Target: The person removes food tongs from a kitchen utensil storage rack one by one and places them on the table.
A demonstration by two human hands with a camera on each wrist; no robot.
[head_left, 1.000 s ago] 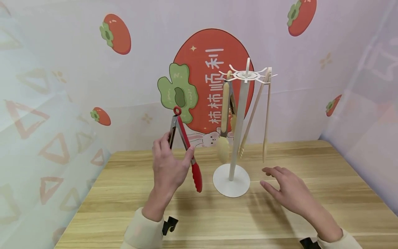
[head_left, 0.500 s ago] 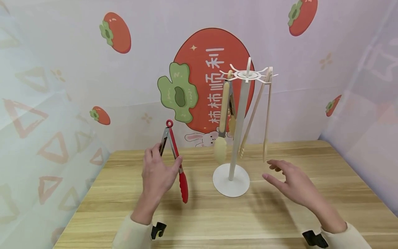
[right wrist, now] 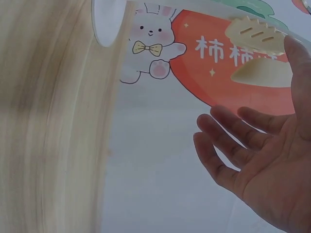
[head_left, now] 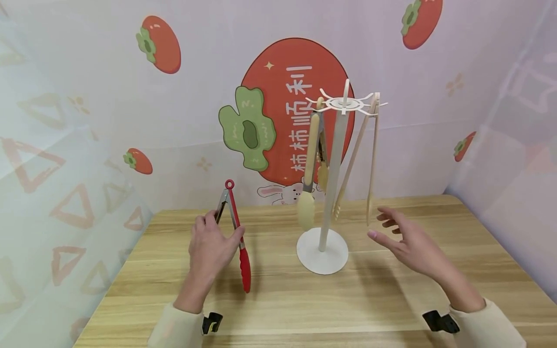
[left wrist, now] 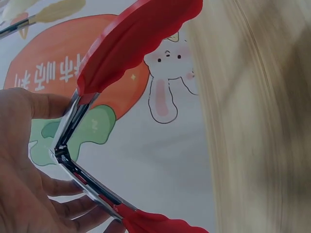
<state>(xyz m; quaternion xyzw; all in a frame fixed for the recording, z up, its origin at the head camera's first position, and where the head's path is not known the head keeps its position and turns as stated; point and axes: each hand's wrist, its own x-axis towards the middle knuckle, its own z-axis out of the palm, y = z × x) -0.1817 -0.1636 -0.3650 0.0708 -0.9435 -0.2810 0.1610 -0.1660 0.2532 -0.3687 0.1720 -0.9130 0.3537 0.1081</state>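
My left hand (head_left: 211, 246) holds a pair of red-tipped kitchen tongs (head_left: 235, 217) with metal arms and a red ring on top. The tongs hang ring-up with their arms spread; in the left wrist view the thumb lies along one arm and the fingers along the other. Both scalloped red heads (left wrist: 131, 43) show there. To the right my right hand (head_left: 413, 241) holds nothing, its fingers loosely bent and thumb apart. It is close beside the lower ends of pale beige tongs (head_left: 373, 169) that hang from a white rack (head_left: 334, 179).
Cream-headed tongs (head_left: 310, 159) hang on the rack's left side. The round white base (head_left: 322, 266) stands on the wood-grain table (head_left: 283, 309), between the hands. A printed cloth (head_left: 196, 111) with persimmons and a rabbit rises behind the table.
My left hand has moved left and down with the red-tipped tongs, away from the rack. The cream-headed tongs have swung slightly left. My right hand has shifted a little up and right.
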